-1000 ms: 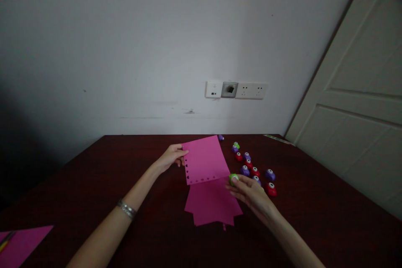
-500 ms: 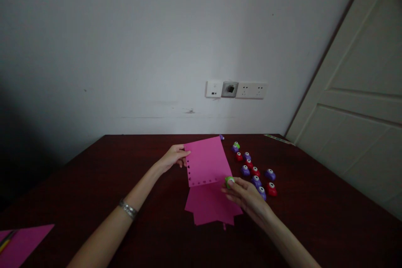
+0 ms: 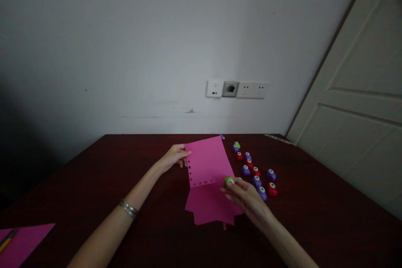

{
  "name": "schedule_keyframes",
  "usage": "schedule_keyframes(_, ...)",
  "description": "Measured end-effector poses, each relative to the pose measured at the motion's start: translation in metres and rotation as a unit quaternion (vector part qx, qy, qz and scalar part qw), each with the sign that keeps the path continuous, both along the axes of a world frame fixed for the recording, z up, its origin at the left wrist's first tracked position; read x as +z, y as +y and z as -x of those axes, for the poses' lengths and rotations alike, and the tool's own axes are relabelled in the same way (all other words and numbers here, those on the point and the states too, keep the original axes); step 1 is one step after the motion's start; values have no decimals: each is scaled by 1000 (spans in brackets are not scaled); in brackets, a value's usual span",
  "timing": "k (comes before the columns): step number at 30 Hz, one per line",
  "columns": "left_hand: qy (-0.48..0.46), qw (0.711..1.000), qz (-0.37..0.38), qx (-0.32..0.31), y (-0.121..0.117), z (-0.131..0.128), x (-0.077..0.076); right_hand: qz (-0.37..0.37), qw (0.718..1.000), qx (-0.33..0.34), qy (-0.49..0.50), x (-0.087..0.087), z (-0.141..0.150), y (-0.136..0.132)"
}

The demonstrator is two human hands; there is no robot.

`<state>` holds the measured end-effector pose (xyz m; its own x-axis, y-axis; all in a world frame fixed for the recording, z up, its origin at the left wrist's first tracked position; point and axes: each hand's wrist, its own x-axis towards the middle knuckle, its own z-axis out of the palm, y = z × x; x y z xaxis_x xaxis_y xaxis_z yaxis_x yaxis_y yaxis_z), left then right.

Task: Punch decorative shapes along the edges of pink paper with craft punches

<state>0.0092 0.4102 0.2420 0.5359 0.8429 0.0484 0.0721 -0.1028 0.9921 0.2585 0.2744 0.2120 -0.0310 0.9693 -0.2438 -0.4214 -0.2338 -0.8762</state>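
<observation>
My left hand (image 3: 175, 157) pinches the upper left edge of a pink sheet of paper (image 3: 209, 159), holding it raised and tilted. Small punched holes run down the sheet's left side and along its lower edge. At the sheet's lower right corner, my right hand (image 3: 248, 197) grips a green craft punch (image 3: 230, 182) with a white round button, thumb on the button. Whether the paper's edge is inside the punch is hard to see. Beneath the raised sheet lie more pink sheets (image 3: 210, 207), fanned out on the table.
Several purple and red craft punches (image 3: 256, 171) are scattered right of the paper. A green one (image 3: 237, 145) stands farther back. At the left front, a pink sheet (image 3: 34, 236) bears pencil-like sticks (image 3: 6, 240). Wall sockets (image 3: 237, 89) sit above the dark table (image 3: 141, 146).
Hardly anything differs. The green craft punch and my right hand stay at the sheet's lower right corner, with only a very slight shift; my left hand keeps its hold.
</observation>
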Motion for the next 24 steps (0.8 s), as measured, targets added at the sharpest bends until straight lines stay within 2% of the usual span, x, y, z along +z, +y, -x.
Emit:
schedule_keyframes(9,-5,1000,-6,2,0,2,6,-32,999,-10,-40,1,0,1)
schedule_keyframes(24,0,1000,-23,7,-4,-4,7,-27,999,-10,-23,-1,4,-1)
